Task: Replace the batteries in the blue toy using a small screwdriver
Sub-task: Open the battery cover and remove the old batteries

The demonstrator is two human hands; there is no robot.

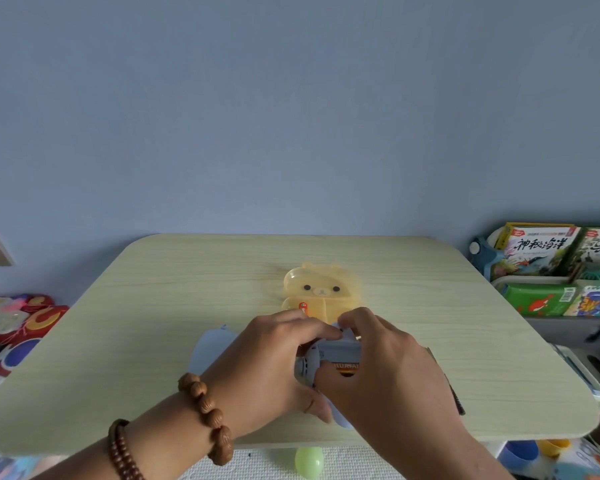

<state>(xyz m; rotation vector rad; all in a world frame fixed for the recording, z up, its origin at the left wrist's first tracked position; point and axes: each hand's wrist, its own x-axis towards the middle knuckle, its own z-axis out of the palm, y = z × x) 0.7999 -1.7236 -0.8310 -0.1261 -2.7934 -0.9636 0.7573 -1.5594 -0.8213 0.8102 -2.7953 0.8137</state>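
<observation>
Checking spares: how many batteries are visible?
2. One battery sits in the blue toy gripped by the left hand and right hand; an orange battery lies in the yellow bear-shaped box behind. Others may hide under the fingers.

Toy (333, 353) pale blue-grey; battery (345, 367) orange with a black band. Bench (153, 323) light yellowish wood grain. Bear box (321, 289) translucent yellow-orange, dark eyes. Bracelets (205, 410) brown beads. Wall (291, 116) blue-grey. Egg (309, 462) pale green.

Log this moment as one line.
left hand: grips blue toy; right hand: grips toy, thumb by battery; bear box: behind toy
</observation>
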